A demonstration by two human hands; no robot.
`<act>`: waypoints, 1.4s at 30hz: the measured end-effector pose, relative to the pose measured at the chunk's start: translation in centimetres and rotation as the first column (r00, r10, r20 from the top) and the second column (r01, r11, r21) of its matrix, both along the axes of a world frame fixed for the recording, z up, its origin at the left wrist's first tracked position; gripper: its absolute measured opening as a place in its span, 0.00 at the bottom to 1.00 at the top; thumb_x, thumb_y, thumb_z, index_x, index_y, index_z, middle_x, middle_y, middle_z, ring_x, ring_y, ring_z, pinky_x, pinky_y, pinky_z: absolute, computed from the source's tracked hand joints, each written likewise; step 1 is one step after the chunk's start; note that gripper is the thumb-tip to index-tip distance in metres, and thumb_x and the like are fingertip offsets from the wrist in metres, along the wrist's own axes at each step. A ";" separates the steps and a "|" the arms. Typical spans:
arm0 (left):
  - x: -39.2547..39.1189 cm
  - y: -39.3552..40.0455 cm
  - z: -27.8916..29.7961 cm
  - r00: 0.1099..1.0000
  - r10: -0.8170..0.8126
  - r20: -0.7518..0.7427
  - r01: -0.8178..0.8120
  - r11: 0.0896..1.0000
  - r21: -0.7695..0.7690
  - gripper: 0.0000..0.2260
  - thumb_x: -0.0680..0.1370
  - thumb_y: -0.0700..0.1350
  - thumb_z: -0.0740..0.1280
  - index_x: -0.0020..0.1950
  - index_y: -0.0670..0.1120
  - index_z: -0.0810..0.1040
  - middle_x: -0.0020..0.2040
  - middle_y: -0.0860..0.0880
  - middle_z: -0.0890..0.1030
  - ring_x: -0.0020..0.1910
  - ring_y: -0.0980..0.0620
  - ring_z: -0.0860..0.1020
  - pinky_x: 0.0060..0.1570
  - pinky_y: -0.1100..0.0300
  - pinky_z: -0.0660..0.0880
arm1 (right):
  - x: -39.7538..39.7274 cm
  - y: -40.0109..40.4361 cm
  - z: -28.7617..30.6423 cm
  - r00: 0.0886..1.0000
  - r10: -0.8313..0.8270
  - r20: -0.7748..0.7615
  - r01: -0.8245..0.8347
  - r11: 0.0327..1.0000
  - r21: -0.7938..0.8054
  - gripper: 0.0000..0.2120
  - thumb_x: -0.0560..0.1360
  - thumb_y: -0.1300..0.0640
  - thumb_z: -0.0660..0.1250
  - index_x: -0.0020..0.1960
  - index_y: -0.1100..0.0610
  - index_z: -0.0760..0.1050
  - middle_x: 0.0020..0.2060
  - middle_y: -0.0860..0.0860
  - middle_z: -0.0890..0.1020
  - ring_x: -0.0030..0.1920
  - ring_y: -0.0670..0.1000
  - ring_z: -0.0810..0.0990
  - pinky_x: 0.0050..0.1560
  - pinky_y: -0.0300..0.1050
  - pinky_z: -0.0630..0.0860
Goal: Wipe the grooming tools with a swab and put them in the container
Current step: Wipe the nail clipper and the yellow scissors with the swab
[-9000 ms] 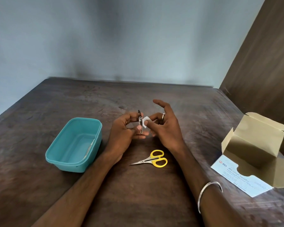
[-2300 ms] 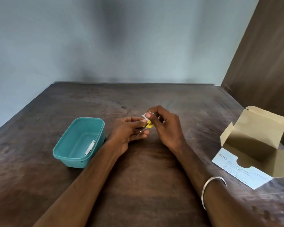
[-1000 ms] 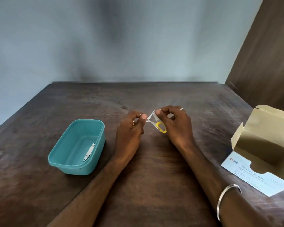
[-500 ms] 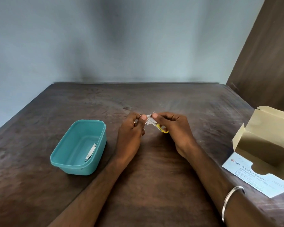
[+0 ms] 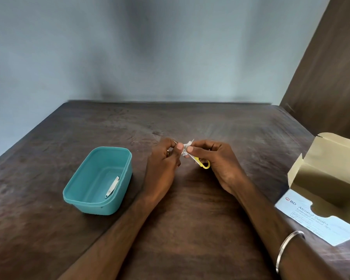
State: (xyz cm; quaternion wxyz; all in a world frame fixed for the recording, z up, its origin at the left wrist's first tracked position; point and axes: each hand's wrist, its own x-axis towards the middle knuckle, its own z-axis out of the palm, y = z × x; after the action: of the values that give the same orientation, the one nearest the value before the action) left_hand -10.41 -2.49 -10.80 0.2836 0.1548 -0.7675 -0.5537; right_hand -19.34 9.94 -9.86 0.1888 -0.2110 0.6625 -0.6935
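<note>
Small scissors with yellow handles (image 5: 204, 164) are held in the air above the middle of the table, between both hands. My left hand (image 5: 163, 165) pinches their blade end, and the metal tip sticks out past its fingers. My right hand (image 5: 217, 165) pinches a white swab (image 5: 188, 147) against the blades, with the yellow handles under its fingers. The teal container (image 5: 83, 199) stands on the table left of my left hand. A metal nail clipper (image 5: 112, 186) lies inside it.
An open cardboard box (image 5: 331, 174) of alcohol swabs lies at the right table edge, its printed flap (image 5: 311, 217) spread towards me. A brown panel (image 5: 327, 67) rises at the back right. The dark wooden table (image 5: 190, 229) meets a grey wall behind.
Nine seconds ago the clipper was being wiped and the scissors lay on the table. The clipper now lies in the container. Over the last second the swab has slid along the blades towards my left hand.
</note>
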 end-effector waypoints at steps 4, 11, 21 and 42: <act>0.1 0.0 0.0 1.000 -0.014 0.002 0.014 0.999 -0.035 0.11 0.82 0.49 0.62 0.41 0.47 0.74 0.29 0.49 0.76 0.24 0.59 0.69 0.28 0.58 0.66 | 0.0 -0.1 -0.2 1.000 0.023 -0.006 -0.023 0.999 0.030 0.07 0.70 0.56 0.77 0.45 0.58 0.87 0.44 0.65 0.85 0.39 0.55 0.74 0.41 0.48 0.70; -0.2 0.0 -0.1 0.999 0.028 0.035 -0.024 0.994 -0.106 0.11 0.82 0.48 0.62 0.40 0.50 0.74 0.32 0.53 0.76 0.28 0.60 0.72 0.31 0.62 0.67 | 0.5 -0.4 -0.3 0.999 0.038 -0.015 -0.038 0.999 0.014 0.07 0.75 0.60 0.72 0.47 0.65 0.83 0.39 0.58 0.86 0.32 0.52 0.80 0.36 0.42 0.77; -0.4 -0.3 -0.4 0.999 0.038 0.033 -0.036 0.998 -0.060 0.11 0.82 0.50 0.62 0.42 0.48 0.76 0.32 0.51 0.76 0.28 0.58 0.71 0.31 0.58 0.68 | 1.8 -1.6 -0.5 0.992 -0.011 0.127 0.027 0.992 -0.126 0.06 0.78 0.60 0.68 0.49 0.64 0.81 0.37 0.59 0.82 0.25 0.51 0.74 0.24 0.43 0.67; -0.1 0.0 0.1 0.996 0.066 0.062 -0.063 0.997 -0.050 0.12 0.82 0.50 0.63 0.41 0.47 0.77 0.31 0.50 0.76 0.27 0.59 0.70 0.31 0.61 0.68 | 1.5 -1.1 0.2 0.989 0.000 0.149 0.021 0.990 -0.140 0.04 0.78 0.61 0.68 0.46 0.61 0.80 0.36 0.57 0.82 0.24 0.53 0.76 0.19 0.39 0.63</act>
State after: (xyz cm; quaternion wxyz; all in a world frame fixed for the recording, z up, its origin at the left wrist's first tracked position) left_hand -10.51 -2.49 -10.66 0.2806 0.1902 -0.7837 -0.5205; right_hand -17.80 8.86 -9.66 0.2185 -0.1680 0.5969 -0.7535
